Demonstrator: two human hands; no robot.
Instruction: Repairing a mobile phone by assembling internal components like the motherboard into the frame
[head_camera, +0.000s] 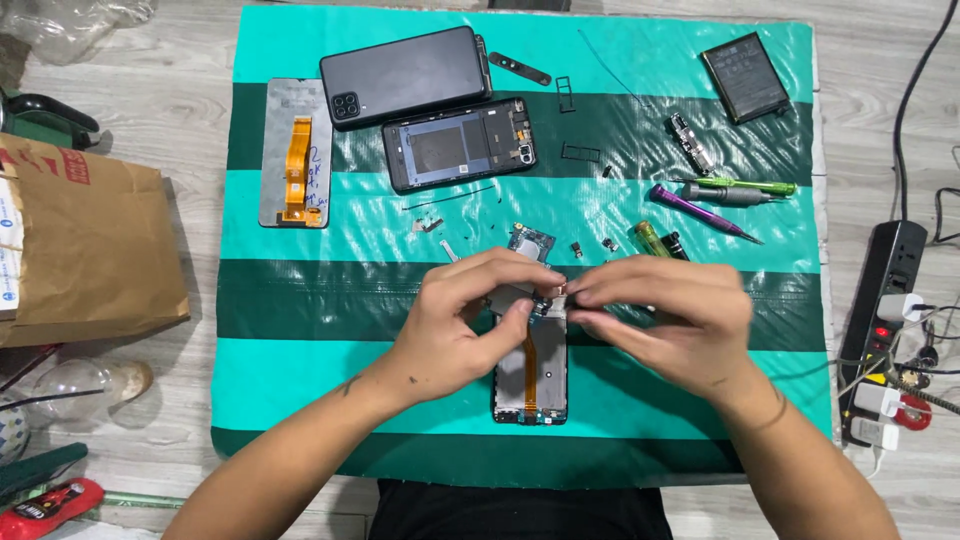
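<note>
Both hands meet over the opened black phone body with an orange flex ribbon down its middle (529, 375), which lies flat on the teal-and-green striped mat (300, 300). The left hand (465, 325) pinches narrow on a small dark metal part at the phone's upper end; the right hand (665, 315) pinches narrow just beside it, on something too small to tell. The phone looks light and stiff, and its ribbon thin and fragile: best held by the frame's edges. Beyond the phone lie a purple-handled screwdriver (700, 210) and a flat black battery (745, 77).
</note>
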